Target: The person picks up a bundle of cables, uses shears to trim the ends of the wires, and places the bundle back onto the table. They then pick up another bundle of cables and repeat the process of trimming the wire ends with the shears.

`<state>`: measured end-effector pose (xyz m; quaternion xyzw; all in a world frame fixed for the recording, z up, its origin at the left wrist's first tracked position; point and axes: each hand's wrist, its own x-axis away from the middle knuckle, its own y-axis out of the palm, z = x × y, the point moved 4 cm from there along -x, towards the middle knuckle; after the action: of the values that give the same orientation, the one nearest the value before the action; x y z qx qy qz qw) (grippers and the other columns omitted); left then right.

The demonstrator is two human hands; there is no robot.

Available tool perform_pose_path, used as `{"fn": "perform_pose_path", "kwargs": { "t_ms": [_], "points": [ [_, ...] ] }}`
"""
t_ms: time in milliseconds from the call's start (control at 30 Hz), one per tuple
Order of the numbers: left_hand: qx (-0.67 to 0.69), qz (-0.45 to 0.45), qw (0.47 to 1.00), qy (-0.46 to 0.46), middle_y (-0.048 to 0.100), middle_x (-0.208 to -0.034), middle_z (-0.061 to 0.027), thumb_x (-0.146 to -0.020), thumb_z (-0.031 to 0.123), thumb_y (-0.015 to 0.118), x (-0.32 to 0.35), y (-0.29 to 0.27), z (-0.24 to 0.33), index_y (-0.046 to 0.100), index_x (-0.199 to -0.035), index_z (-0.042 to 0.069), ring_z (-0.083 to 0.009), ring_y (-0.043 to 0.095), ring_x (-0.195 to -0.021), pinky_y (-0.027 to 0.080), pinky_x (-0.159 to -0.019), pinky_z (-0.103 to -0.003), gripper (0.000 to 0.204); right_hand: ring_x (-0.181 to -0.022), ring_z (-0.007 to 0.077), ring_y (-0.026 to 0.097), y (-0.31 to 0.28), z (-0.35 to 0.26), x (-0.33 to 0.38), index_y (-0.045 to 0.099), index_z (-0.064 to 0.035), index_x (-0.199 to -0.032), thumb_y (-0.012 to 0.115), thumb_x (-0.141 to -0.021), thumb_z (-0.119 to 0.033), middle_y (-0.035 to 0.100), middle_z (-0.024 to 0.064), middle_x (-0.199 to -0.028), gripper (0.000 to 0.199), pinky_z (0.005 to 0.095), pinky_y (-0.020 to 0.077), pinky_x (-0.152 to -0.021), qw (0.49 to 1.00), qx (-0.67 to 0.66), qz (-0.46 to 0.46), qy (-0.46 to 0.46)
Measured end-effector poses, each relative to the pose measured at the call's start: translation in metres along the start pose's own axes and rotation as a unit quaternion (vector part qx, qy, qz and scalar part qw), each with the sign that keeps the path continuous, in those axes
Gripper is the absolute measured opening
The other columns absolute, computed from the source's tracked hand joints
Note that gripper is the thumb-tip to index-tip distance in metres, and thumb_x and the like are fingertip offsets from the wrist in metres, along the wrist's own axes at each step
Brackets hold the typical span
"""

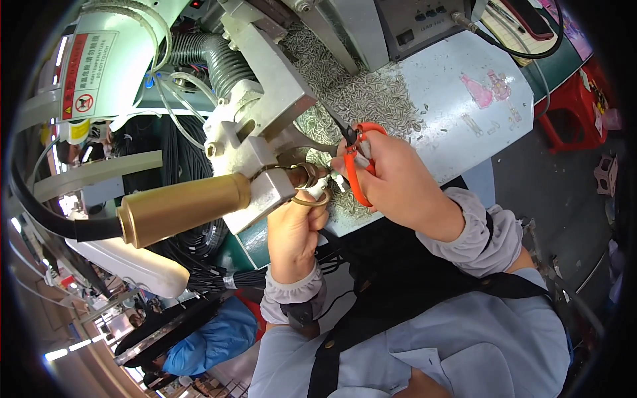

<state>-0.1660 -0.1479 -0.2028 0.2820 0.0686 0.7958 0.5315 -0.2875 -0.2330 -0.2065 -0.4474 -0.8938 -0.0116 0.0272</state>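
Pointing forward-left, orange-handled scissors slant from the right hand.

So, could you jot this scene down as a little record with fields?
Right hand: grips an orange-handled tool
Left hand: by the machine, fingers partly hidden, grip unclear
Machine part nearest the camera: gold cylinder with a black cable
Worktop: pale, partly strewn with small metal pieces
Background: person in blue, lower left
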Motion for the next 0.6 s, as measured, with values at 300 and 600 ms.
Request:
{"fn": "perform_pose_path", "kwargs": {
  "t_ms": [300,600],
  "points": [
    [-0.032,0.008,0.999,-0.014,0.046,-0.068,-0.0010,-0.082,0.011,0.057,0.000,-0.005,0.001,0.052,-0.095,-0.001,-0.0029,0.028,-0.045,0.018,-0.039,-0.018,0.019,-0.049,0.0049,0.038,0.000,-0.003,0.003,0.051,0.0004,-0.082,0.055,-0.083,-0.013,0.044,-0.0013,-0.056,0.014,0.0217,0.0324,-0.045,0.999,0.030,0.010,-0.025],
    [-0.068,0.054,0.995,0.043,0.049,-0.076,-0.0016,-0.084,0.005,0.047,0.038,0.015,-0.005,0.051,-0.098,0.000,-0.0068,0.042,-0.060,0.033,-0.049,-0.018,0.016,-0.050,0.0050,0.040,-0.009,-0.006,0.033,0.050,0.0000,-0.084,0.054,-0.083,-0.010,0.046,-0.0023,-0.061,0.011,0.0227,0.0338,-0.045,0.984,-0.171,-0.041,0.039]
  ]
}}
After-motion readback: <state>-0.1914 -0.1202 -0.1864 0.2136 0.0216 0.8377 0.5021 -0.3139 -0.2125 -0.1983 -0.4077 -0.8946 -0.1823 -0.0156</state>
